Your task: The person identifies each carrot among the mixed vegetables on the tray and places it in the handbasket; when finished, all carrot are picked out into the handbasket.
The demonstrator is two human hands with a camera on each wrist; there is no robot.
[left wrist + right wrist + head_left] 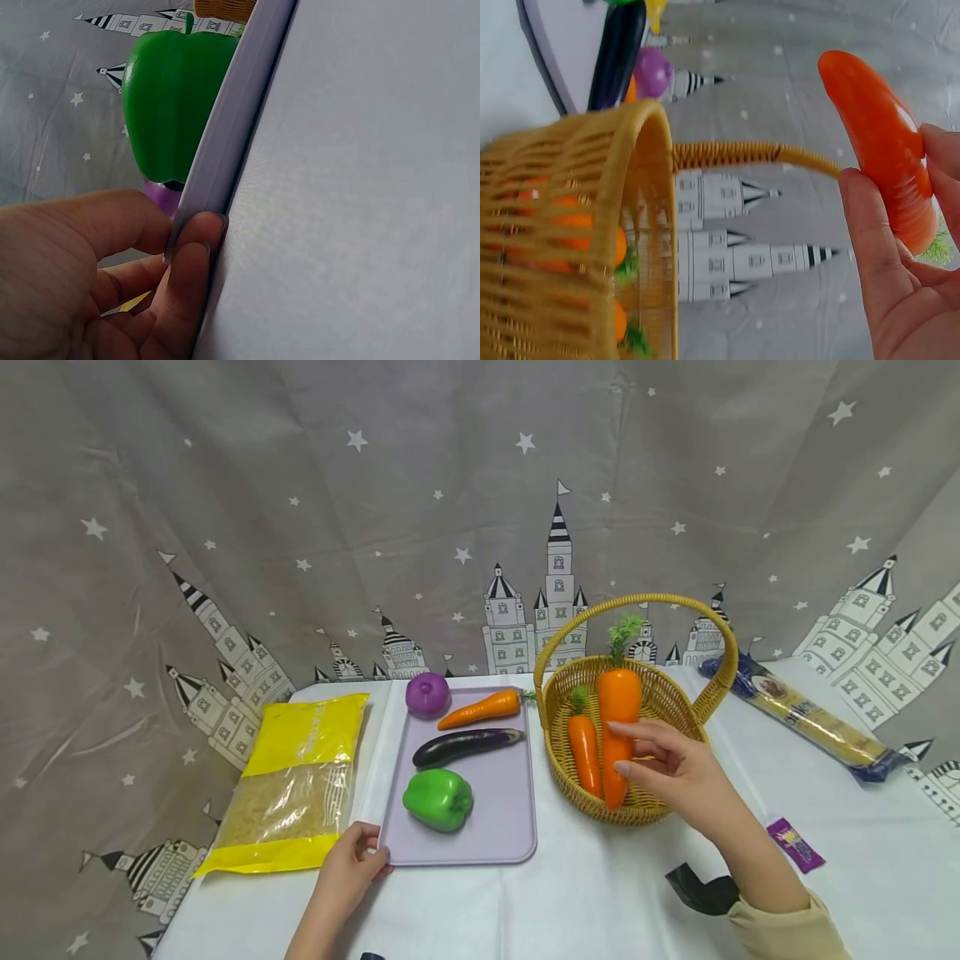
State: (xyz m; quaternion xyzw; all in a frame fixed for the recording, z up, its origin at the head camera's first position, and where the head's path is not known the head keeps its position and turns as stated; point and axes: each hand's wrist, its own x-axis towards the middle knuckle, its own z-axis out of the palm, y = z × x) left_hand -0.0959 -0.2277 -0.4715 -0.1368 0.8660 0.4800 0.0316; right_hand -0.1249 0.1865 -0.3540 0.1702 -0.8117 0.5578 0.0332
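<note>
My right hand pinches a large orange carrot between thumb and fingers, above the wicker basket. In the right wrist view this carrot hangs clear of the basket's rim, its green top partly behind the hand. Another carrot lies inside the basket; the right wrist view shows two green tops in there. With thumb and fingers, my left hand grips the near left corner of the lilac tray. On the tray lie a purple onion, a carrot, an eggplant and a green bell pepper.
Left of the tray lies a yellow starch bag. A pack of noodles lies at the right, behind a small purple packet. The basket's tall handle arches over it. A grey printed curtain hangs behind the table.
</note>
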